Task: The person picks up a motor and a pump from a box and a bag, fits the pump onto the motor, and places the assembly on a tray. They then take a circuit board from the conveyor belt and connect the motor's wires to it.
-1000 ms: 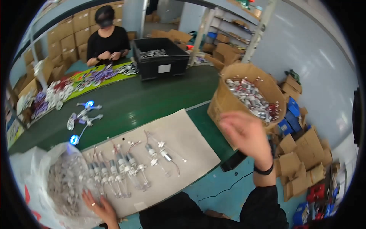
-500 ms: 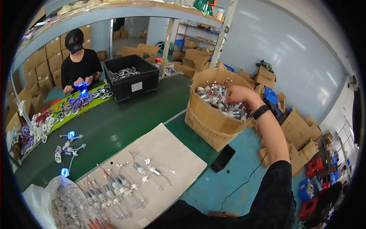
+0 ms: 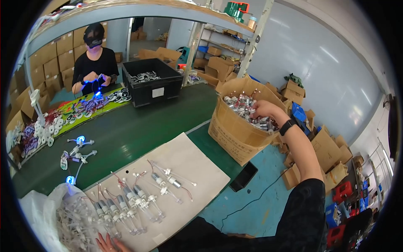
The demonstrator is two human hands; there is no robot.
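My right hand (image 3: pixel 262 110) reaches into a tall cardboard carton (image 3: pixel 238 140) heaped with small silver motors (image 3: pixel 241 105) on red wires. Its fingers are curled down among the motors, and whatever they hold is hidden. At the lower edge my left hand (image 3: pixel 110 244) lies with fingers spread, partly out of the picture, by the front edge of a beige board (image 3: pixel 191 159). A row of motor assemblies with white fittings and clear tubes (image 3: pixel 121 206) lies on this board. Beside it, near my left hand, a clear plastic bag (image 3: pixel 46 210) holds many small translucent parts.
Across the green bench (image 3: pixel 138 126) a co-worker (image 3: pixel 97 63) handles a blue-lit piece. A black crate (image 3: pixel 153 86) stands near them. Assemblies with glowing blue rings (image 3: pixel 80 139) lie left of the board. A small black bin (image 3: pixel 244 176) sits below the carton. Boxes (image 3: pixel 325 147) crowd the right.
The whole view has shifted slightly. My right hand stays in the carton among the motors, and a little more of my left hand shows. The co-worker's hands have lifted from the heap.
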